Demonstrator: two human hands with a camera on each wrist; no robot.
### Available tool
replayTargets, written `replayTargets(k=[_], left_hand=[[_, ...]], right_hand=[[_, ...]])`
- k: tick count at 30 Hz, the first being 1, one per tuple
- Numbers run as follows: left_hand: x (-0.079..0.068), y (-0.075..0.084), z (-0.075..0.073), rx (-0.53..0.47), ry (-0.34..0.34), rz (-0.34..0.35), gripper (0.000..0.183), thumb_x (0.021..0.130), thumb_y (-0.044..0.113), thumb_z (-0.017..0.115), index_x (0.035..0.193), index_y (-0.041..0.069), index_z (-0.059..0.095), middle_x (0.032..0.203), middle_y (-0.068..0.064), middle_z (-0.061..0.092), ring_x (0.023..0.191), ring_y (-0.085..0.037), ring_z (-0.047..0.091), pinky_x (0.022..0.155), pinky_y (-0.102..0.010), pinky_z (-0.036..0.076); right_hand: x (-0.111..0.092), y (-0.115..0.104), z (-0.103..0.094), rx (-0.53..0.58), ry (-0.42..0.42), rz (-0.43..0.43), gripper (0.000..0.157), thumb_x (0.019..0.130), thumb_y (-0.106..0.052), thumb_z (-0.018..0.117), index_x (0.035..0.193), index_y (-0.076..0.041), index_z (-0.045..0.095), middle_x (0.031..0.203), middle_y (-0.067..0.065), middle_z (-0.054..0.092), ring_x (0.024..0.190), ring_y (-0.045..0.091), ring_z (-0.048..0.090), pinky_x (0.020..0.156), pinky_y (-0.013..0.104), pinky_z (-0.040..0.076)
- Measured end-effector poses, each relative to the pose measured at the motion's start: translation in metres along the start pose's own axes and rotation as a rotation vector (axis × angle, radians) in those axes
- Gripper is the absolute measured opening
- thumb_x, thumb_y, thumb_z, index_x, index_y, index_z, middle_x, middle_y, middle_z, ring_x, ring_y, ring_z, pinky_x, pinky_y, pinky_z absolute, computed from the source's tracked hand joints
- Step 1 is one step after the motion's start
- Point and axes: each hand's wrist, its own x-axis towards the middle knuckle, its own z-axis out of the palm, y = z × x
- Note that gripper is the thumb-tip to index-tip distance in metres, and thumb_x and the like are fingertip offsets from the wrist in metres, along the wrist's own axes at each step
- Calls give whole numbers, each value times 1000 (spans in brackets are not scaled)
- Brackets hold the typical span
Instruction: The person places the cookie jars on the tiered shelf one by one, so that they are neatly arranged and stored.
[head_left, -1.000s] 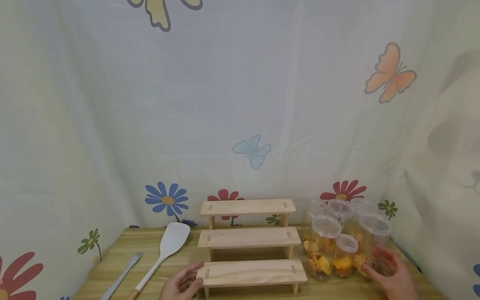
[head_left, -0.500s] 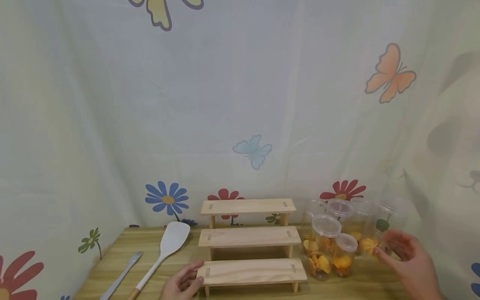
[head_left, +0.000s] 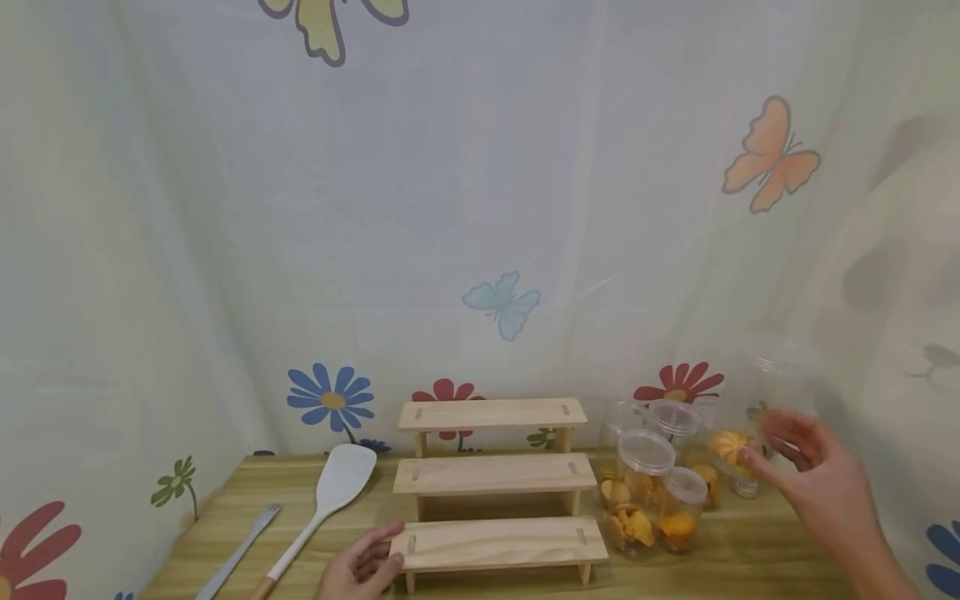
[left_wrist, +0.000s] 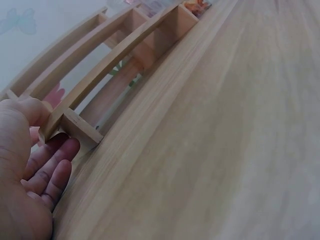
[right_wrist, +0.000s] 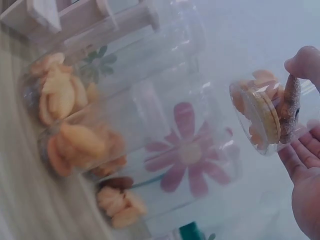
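A three-tier wooden stand (head_left: 498,542) sits on the table. My left hand (head_left: 360,568) grips the left end of its lowest board; in the left wrist view, the thumb lies over the board (left_wrist: 120,55) and fingers are below it. My right hand (head_left: 821,479) holds a clear lidded jar (head_left: 732,447) up off the table, right of the other jars. Cookies lie at the bottom of this jar (right_wrist: 260,117) in the right wrist view, between thumb and fingers. Several clear jars (head_left: 647,457) with orange-yellow snacks stand close together beside the stand, among them a shorter jar (head_left: 681,508).
To the left lie a white spatula (head_left: 345,483) with a wooden handle end and a grey fork (head_left: 240,550). Behind the table (head_left: 780,550) hangs a pale cloth (head_left: 420,208) printed with flowers and butterflies.
My right hand has drawn the jar away from the group, to the right, and raised it off the table. The left hand keeps its place on the stand.
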Motion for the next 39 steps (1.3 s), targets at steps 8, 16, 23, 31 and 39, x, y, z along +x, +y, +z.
replayTargets(k=[8, 16, 23, 31, 39], left_hand=[[0, 0, 0, 6, -12, 14, 57, 102, 24, 83, 149, -4, 67, 119, -17, 82, 98, -14, 79, 83, -25, 62], [1, 0, 0, 5, -4, 22, 56, 102, 22, 83, 148, -4, 67, 117, -16, 82, 96, -14, 79, 83, -25, 63], [0, 1, 0, 9, -5, 22, 56, 101, 22, 84, 148, -3, 68, 117, -16, 82, 96, -14, 79, 82, -26, 63], [0, 2, -2, 9, -1, 33, 55, 102, 22, 83, 148, -3, 68, 117, -16, 82, 96, -12, 79, 82, -26, 63], [1, -2, -3, -2, -35, 68, 55, 103, 18, 82, 148, -8, 66, 116, -19, 82, 93, -12, 79, 81, -26, 63]], right_hand=[[23, -36, 16, 70, -62, -138, 59, 99, -13, 88, 149, -5, 57, 127, -27, 67, 116, -13, 63, 94, 3, 49], [35, -69, 54, 113, -147, -130, 64, 101, -24, 87, 152, -3, 54, 139, -1, 68, 119, -7, 62, 96, 6, 51], [37, -97, 99, 188, -198, -149, 63, 100, -24, 88, 151, -4, 57, 145, 16, 67, 122, 0, 65, 99, 10, 53], [40, -117, 153, 369, -288, -104, 61, 98, -14, 89, 148, -2, 57, 144, 18, 67, 137, 32, 65, 105, 15, 53], [40, -131, 202, 456, -324, -107, 61, 95, -2, 89, 147, 3, 58, 145, 24, 66, 140, 45, 61, 117, 36, 52]])
